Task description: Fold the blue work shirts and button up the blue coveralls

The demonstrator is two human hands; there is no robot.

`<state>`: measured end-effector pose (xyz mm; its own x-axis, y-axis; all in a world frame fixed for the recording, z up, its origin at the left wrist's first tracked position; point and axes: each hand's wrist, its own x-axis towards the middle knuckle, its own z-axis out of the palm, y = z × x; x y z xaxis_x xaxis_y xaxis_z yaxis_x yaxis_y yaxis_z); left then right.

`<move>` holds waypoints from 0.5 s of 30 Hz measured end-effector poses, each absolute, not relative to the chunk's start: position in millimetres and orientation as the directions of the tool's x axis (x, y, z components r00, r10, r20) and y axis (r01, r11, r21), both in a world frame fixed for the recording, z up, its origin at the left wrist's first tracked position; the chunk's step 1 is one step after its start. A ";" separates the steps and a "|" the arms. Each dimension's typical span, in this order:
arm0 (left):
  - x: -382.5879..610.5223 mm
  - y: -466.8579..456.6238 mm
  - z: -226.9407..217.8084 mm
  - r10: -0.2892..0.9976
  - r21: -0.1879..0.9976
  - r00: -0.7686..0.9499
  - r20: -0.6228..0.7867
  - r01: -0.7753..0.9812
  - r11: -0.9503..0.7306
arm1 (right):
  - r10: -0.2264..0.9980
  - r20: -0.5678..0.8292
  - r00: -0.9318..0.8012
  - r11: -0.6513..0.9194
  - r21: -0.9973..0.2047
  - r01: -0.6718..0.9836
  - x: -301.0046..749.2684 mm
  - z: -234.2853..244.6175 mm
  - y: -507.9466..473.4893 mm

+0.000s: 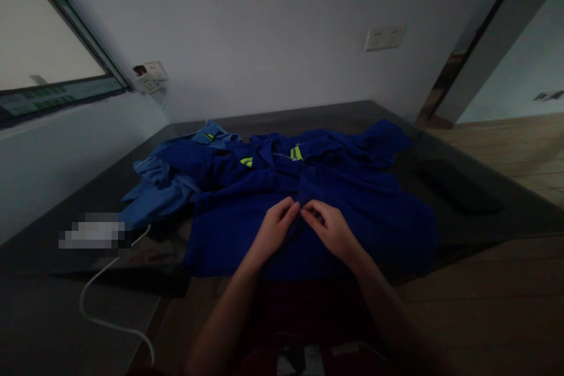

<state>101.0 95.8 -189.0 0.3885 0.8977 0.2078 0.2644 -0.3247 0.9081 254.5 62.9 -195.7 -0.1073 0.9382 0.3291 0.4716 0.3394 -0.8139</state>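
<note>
A dark blue work jacket [238, 229] with yellow-green reflective strips lies spread on the dark table, its collar toward the wall and its lower edge toward me. Over the middle of its front, my left hand [278, 222] is closed in a pinch on the cloth along the front opening. Just to the right, my right hand [326, 224] pinches the same front edge, its fingertips almost touching those of my left. Whatever small part lies between the fingertips is hidden. Lighter blue clothing [161, 188] is bunched at the jacket's left side.
The dark table [343, 113] stands against a white wall with sockets [385, 38]. A flat black object [458, 188] lies on the table at the right. At the left, a white cable [88, 311] runs from near a blurred-out pale item [94, 235] over the table's front edge.
</note>
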 end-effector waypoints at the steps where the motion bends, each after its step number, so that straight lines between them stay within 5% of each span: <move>1: 101.3 95.6 -191.2 0.899 0.908 0.386 0.208 0.265 -0.324 | 0.939 0.326 -0.111 0.339 -0.815 0.471 254.2 -196.2 62.5; 5: 104.0 92.1 -194.4 0.904 0.887 0.351 0.245 0.295 -0.355 | 0.929 0.346 -0.127 0.365 -0.813 0.454 254.0 -197.8 62.4; 10: 101.1 75.3 -182.0 0.877 0.764 0.128 0.462 0.445 -0.467 | 0.955 0.295 -0.010 0.286 -0.916 0.282 253.2 -195.1 62.2; 15: 95.1 59.3 -169.9 0.906 0.714 0.259 0.335 0.558 -0.423 | 0.969 0.240 0.064 0.235 -0.968 0.083 252.3 -190.6 61.4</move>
<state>95.1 59.3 -169.9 0.2587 0.9062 0.3345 0.5576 -0.4229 0.7144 252.3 61.4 -190.6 0.0643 0.9686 0.2403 0.0832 0.2348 -0.9685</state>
